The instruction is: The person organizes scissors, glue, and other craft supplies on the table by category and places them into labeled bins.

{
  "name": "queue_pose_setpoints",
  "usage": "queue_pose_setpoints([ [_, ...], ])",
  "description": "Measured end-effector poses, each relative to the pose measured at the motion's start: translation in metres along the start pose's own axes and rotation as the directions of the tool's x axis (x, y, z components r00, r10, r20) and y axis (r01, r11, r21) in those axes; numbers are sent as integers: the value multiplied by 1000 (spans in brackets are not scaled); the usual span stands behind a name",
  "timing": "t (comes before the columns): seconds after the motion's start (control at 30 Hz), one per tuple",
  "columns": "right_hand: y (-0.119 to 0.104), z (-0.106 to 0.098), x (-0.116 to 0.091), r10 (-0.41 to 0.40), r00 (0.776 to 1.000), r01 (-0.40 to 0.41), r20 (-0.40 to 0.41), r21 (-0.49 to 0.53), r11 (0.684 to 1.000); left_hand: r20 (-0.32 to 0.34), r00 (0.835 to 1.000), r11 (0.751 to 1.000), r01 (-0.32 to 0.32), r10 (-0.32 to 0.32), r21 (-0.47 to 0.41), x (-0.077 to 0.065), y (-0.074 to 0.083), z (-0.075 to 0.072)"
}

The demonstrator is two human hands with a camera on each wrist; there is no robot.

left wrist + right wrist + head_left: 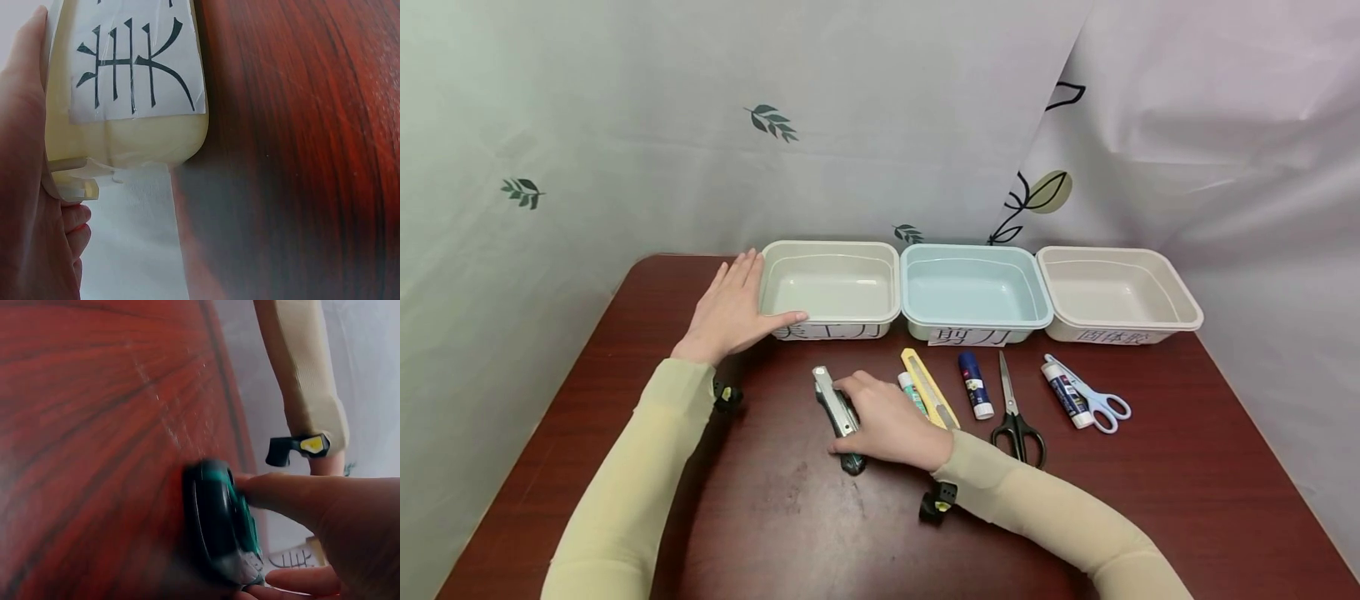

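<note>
My right hand (891,421) pinches a utility knife (833,408) with a silver body and a dark green and black handle, at the middle of the table. In the right wrist view the thumb presses the green side of the utility knife (219,519), and the fingers are by its metal part. My left hand (726,308) rests against the left side of the pale green bin (831,320), fingers straight and thumb along the front rim. The left wrist view shows that bin's paper label (134,69) up close.
Right of that bin stand a light blue bin (977,323) and a beige bin (1123,323), both labelled. Before them lie a yellow utility knife (928,387), glue sticks (975,383), black-handled scissors (1011,417) and blue scissors (1101,404). A glue stick overlaps the blue scissors.
</note>
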State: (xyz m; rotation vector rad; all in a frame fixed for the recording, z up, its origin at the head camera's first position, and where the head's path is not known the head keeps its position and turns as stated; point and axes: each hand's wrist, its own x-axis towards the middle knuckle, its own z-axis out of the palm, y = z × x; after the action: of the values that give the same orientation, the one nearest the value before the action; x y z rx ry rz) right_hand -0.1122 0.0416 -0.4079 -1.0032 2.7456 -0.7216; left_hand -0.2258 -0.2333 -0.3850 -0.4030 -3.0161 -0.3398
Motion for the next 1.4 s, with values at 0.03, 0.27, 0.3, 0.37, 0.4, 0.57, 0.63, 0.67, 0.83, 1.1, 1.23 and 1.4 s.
queue_pose_setpoints([
  [0.03, -1, 1, 1, -5, 1000, 5, 6, -8, 1000, 2, 1000, 1000, 1, -1, 0, 0, 0, 0],
  [0.27, -3, -1, 4, -27, 1000, 27, 0, -75, 997, 5, 1000, 1000, -10, 10, 8, 0, 1, -1],
  [0.3, -2, -1, 4, -27, 1000, 27, -3, -76, 997, 5, 1000, 1000, -10, 10, 11, 0, 1, -1],
  [0.37, 0, -1, 5, -26, 1000, 26, -8, -79, 997, 8, 1000, 1000, -9, 9, 14, 0, 0, -1],
  [0.4, 1, -1, 5, -25, 1000, 24, -9, -78, 997, 8, 1000, 1000, -9, 9, 14, -1, 0, -1],
  [0.57, 6, -3, 6, -26, 1000, 25, -15, -101, 995, 7, 1000, 1000, -12, 11, 11, -1, 0, -2],
  [0.63, 7, -4, 5, -33, 999, 32, -11, -111, 993, 10, 1000, 1000, -11, 11, 9, -2, 0, -2],
  [0.67, 8, -5, 5, -35, 999, 34, -10, -108, 994, 11, 1000, 1000, -11, 11, 10, -2, 0, -2],
  [0.83, 9, -14, 2, -51, 999, 51, 8, -89, 995, 16, 1000, 1000, -12, 11, 20, -2, 1, -1],
  [1.1, 12, -34, -8, -44, 998, 44, 33, 9, 999, 17, 1000, 999, -15, 14, 32, -1, 1, -1],
  [1.23, 16, -46, -13, -46, 999, 47, -9, 51, 998, 18, 1000, 999, -16, 16, 32, 0, 0, -1],
  [1.4, 19, -67, -16, -49, 995, 57, -85, 92, 994, 19, 1000, 999, -21, 21, 29, -1, 0, -3],
])
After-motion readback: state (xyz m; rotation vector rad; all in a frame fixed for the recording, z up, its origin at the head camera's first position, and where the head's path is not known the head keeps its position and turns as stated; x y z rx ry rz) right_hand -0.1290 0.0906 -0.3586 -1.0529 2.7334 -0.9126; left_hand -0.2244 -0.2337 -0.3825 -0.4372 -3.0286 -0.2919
